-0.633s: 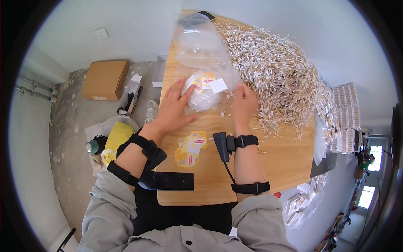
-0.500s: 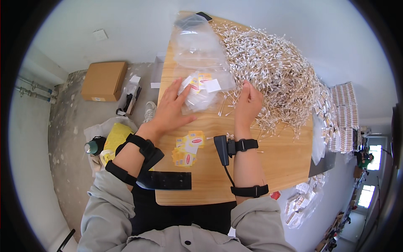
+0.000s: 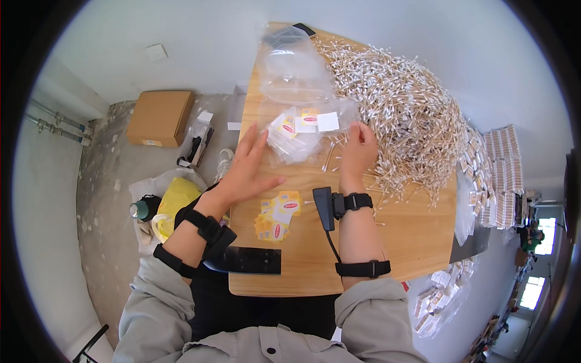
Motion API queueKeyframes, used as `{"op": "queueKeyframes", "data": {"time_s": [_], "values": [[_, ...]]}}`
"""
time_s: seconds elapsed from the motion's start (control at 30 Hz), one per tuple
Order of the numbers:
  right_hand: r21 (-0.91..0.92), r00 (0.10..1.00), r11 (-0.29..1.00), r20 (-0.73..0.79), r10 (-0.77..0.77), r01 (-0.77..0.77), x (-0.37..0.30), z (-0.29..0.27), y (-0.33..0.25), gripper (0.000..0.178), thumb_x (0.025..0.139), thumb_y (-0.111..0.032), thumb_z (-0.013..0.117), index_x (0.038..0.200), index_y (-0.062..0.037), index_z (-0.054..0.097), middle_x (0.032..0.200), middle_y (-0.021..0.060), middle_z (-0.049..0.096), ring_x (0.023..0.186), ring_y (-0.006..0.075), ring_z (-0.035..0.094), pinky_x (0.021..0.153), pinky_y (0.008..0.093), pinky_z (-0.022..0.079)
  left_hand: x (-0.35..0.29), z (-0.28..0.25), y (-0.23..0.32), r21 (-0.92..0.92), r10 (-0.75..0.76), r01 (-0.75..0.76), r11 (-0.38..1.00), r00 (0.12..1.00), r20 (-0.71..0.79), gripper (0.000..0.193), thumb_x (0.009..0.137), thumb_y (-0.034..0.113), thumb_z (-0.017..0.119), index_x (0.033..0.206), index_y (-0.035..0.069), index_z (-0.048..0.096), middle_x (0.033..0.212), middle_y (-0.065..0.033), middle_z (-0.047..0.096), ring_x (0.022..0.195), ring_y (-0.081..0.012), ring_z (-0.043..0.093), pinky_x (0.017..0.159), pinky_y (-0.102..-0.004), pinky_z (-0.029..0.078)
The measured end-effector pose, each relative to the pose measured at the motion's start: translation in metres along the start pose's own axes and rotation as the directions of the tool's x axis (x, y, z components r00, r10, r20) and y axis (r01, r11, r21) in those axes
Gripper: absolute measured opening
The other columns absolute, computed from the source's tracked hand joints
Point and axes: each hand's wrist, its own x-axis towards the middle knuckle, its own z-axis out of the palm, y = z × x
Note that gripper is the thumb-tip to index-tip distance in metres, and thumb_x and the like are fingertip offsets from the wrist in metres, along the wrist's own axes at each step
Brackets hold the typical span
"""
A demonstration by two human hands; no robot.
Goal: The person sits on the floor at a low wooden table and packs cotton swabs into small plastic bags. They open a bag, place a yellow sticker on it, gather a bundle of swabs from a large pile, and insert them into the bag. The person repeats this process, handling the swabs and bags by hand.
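Note:
A clear plastic bag (image 3: 284,91) lies on the wooden table, with small clear packets (image 3: 293,145) and yellow-and-white cards (image 3: 310,118) on its near part. My right hand (image 3: 360,147) is closed, thumb against curled fingers, in a pinch at the bag's right edge; the fingertips are partly hidden. Just left of the packets, my left hand (image 3: 243,166) hovers with its fingers apart and nothing in it. A loose stack of yellow labels (image 3: 277,218) lies between my forearms. To the right of my right hand rises a big heap of cotton swabs (image 3: 405,115).
A dark phone (image 3: 304,29) lies at the table's far edge, and a black glossy panel (image 3: 248,260) at the near left. Bundled swab packs (image 3: 503,160) are stacked on the right. On the floor are a cardboard box (image 3: 158,118), yellow bag (image 3: 181,196) and green bottle (image 3: 140,210).
The near part of the bag, with its cards and packets, has shifted right toward my right hand. My left fingers have come off the packets. The whole view has shifted slightly.

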Motion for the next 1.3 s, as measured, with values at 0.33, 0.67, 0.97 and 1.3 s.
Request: {"op": "queueKeyframes", "data": {"time_s": [0.33,0.67,0.97,1.3], "values": [[0.352,0.986,0.926,0.135,0.097,-0.139,-0.003,-0.024,-0.042,0.021,0.095,-0.016,0.062,0.099,0.0031,0.068,0.082,0.0057,0.068,0.071,0.0120,0.065,0.065,0.0245,0.049,-0.055,-0.026,0.034,-0.233,-0.148,0.138,0.963,0.989,-0.025,0.056,0.088,0.018,0.070,0.138,0.004,0.049,0.144,-0.0150,0.043,0.135,-0.0270,0.039,0.112,-0.0375,0.031],[-0.019,0.924,0.926,0.064,-0.376,0.378,0.025,-0.024,-0.067,0.015,0.091,-0.015,0.065,0.099,-0.0050,0.073,0.096,0.0084,0.065,0.088,0.0182,0.063,0.073,0.0271,0.051,-0.096,-0.028,0.056,-0.344,-0.241,0.248,0.905,0.968,0.063,0.045,0.089,0.021,0.069,0.126,-0.002,0.057,0.122,-0.0159,0.060,0.116,-0.0269,0.058,0.100,-0.0341,0.044],[0.048,0.924,0.923,-0.005,-0.382,0.382,0.033,-0.049,-0.089,0.014,0.090,-0.016,0.067,0.100,-0.0076,0.073,0.099,0.0069,0.064,0.096,0.0199,0.058,0.083,0.0312,0.048,-0.106,-0.032,0.072,-0.426,-0.265,0.262,0.866,0.963,0.052,0.039,0.091,0.016,0.067,0.124,-0.001,0.059,0.117,-0.0143,0.063,0.113,-0.0241,0.060,0.099,-0.0336,0.044],[0.194,0.618,0.838,0.595,-0.513,0.510,-0.154,-0.096,-0.114,0.012,0.078,-0.005,0.072,0.089,-0.0066,0.068,0.099,0.0073,0.064,0.087,0.0239,0.064,0.076,0.0331,0.052,-0.111,0.005,0.104,-0.970,-0.452,0.236,-0.052,0.861,0.234,0.039,0.102,0.024,0.051,0.132,0.000,0.048,0.120,-0.0141,0.062,0.112,-0.0204,0.061,0.096,-0.0320,0.048]]}}
